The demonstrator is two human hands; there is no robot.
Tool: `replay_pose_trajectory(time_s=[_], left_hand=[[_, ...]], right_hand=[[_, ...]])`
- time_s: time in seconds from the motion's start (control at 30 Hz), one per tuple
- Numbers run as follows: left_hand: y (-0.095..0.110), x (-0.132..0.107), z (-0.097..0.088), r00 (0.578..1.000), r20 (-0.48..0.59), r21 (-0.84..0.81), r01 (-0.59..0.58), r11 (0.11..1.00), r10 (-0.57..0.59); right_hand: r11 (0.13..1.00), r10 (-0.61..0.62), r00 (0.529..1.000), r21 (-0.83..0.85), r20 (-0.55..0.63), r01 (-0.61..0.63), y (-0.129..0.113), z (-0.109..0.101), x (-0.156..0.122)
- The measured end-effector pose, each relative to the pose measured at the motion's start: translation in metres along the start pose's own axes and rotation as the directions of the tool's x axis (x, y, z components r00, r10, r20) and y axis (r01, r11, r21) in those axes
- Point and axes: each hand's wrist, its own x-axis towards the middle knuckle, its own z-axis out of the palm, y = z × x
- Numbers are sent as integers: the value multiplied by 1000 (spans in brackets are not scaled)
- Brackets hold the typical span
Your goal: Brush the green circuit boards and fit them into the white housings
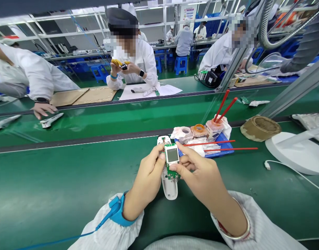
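Between my two hands, over the green bench, is a white plastic housing (170, 191) with a green circuit board (172, 173) held above it. A small square screen (172, 155) in a white frame sits on the board. My left hand (150, 170) is closed round the left side of the housing, its thumb near the board's edge. My right hand (198, 168) pinches the board between thumb and fingers at its right side. A blue wrist strap (121, 210) with a cord circles my left wrist. The underside of the board is hidden.
Ahead right, a blue tray (224, 149) holds small jars, tissue and red sticks. Right of it stand a cardboard ring (260, 127), a white lamp base (297, 156) and a white cable (292, 166). Beyond a raised edge, white housings (52, 120) lie on the green belt; co-workers sit opposite.
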Motion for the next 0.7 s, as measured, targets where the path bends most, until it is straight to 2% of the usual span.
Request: replay_pose_trajectory(time_s=[0.07,0.2,0.33,0.47,0.6,0.7], left_hand=[[-2,-1,0,999,-36,-67,7,998,-9],[-6,-1,-1,993,-90,-81,74,994,-81],[-4,0,-1,980,-18,-285,183,941,-196],[0,2,-3,963,-7,-423,241,874,-269],[1,3,-4,965,57,-557,244,794,-257],[1,2,-2,976,48,-599,197,776,-211]], right_hand=[[1000,-7,1000,-24,-7,7,-1,0,-1],[999,-34,999,-31,4,34,-1,-1,-2],[999,-44,999,-21,0,44,0,1,-3],[997,-65,998,-39,7,65,0,2,-3],[992,-98,995,-72,20,99,0,1,-4],[988,-131,991,-80,1,131,-2,1,-4]])
